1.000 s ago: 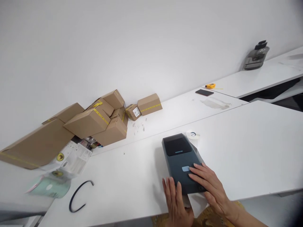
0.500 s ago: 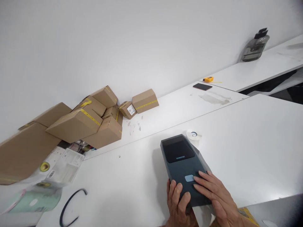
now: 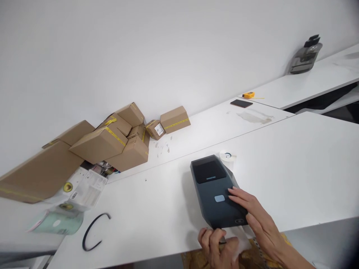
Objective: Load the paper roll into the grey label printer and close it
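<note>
A dark blue-grey device (image 3: pixel 209 203) with a black screen and a light blue button stands on the white table. My right hand (image 3: pixel 259 218) rests on its right side, fingers extended over the top face. Just below the device's near end is my left hand (image 3: pixel 217 246), its fingers curled at a whitish strip (image 3: pixel 239 237) that hangs from that end. What the fingertips pinch there is partly hidden. Behind the device lies a white roll (image 3: pixel 227 156).
Cardboard boxes (image 3: pixel 98 144) are piled at the left against the wall. Plastic packets (image 3: pixel 89 186) and a black curved strip (image 3: pixel 89 232) lie at the left. Farther back are a phone (image 3: pixel 241 103), a yellow tape measure (image 3: pixel 248 95) and a bottle (image 3: pixel 306 56).
My left hand has left the device's top face and moved down to its near end. My right hand has shifted slightly up. The view has moved a little.
</note>
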Demonstrator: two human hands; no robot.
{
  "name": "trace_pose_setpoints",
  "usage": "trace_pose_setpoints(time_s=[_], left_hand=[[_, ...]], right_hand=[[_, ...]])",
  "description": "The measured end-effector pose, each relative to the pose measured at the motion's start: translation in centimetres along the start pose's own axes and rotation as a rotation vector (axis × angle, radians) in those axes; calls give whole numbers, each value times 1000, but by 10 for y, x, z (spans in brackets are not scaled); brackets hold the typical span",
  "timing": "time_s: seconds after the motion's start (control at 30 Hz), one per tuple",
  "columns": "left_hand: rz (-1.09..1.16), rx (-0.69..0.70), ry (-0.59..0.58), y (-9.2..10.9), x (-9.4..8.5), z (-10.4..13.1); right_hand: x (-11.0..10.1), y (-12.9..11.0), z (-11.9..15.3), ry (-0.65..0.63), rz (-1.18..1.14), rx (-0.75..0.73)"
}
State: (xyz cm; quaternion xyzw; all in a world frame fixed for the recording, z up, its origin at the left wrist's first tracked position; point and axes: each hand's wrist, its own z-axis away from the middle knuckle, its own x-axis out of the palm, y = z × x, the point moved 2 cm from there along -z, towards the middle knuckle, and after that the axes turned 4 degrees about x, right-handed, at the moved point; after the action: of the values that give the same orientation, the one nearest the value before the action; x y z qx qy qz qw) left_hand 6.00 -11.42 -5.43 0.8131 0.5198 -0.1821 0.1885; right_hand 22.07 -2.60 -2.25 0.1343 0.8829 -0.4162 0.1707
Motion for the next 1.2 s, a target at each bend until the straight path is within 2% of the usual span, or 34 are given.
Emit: trace_pose_setpoints(time_s=[0.2,0.37,0.5,0.67,0.8,0.9,0.97,1.1,1.2], left_hand=[[92,5,26,6,-5,-27],[163,-38,106,4,0,-18],[198,-45,178,-13,-6,-6],[183,-278,171,-34,-15,-16],[271,-441,59,-34,-10,-38],[395,-594,-49,-34,2,-39],[480,-662,-68,-34,9,-34],[576,-723,-31,-32,9,-35],[652,-804,15,-32,2,-56]], right_hand=[[5,2,0,-26,77,-70],[9,-3,-4,-62,274,-136],[7,-10,-13,-54,436,-215],[4,-16,-27,-19,556,-312],[5,-13,-37,-65,524,-323],[1,-9,-33,-107,472,-264],[-4,-7,-24,-88,423,-188],[-12,-6,-12,-20,329,-65],[-13,-9,-25,-13,233,-47]])
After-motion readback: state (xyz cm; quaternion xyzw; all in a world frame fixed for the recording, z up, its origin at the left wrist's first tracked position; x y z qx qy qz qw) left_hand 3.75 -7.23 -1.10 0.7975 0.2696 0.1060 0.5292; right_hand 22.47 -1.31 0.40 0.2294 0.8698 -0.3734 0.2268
